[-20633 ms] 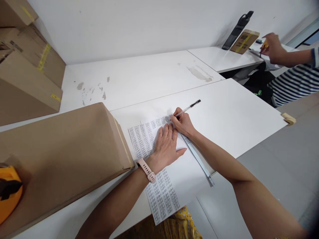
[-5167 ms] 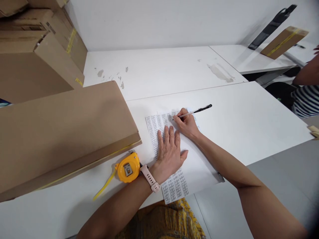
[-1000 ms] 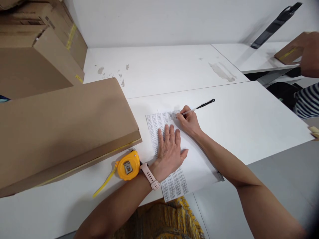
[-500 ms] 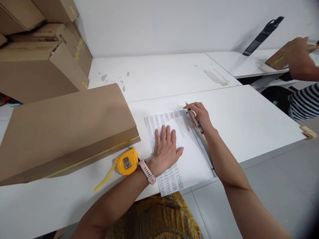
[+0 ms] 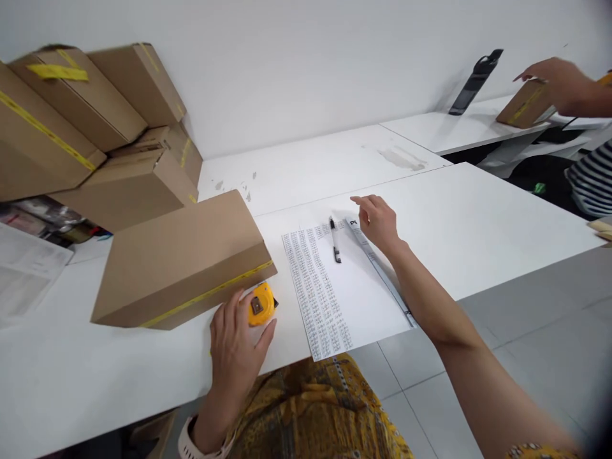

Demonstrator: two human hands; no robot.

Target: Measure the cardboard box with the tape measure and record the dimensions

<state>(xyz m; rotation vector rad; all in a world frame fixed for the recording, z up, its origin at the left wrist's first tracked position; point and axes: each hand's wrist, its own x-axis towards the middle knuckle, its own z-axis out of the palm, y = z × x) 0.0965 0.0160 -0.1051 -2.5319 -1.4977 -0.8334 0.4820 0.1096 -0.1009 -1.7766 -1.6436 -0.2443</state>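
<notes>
A white paper sheet (image 5: 335, 299) carries dense columns of small printed characters, all too tiny to read. On the far end of a long clear plastic strip (image 5: 380, 271) beside it, bold dark letters begin with "P"; the rest is unclear.

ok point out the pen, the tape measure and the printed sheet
pen (image 5: 334, 238), head view, middle of its barrel
tape measure (image 5: 261, 306), head view, yellow case face
printed sheet (image 5: 356, 293), head view, blank part
</notes>
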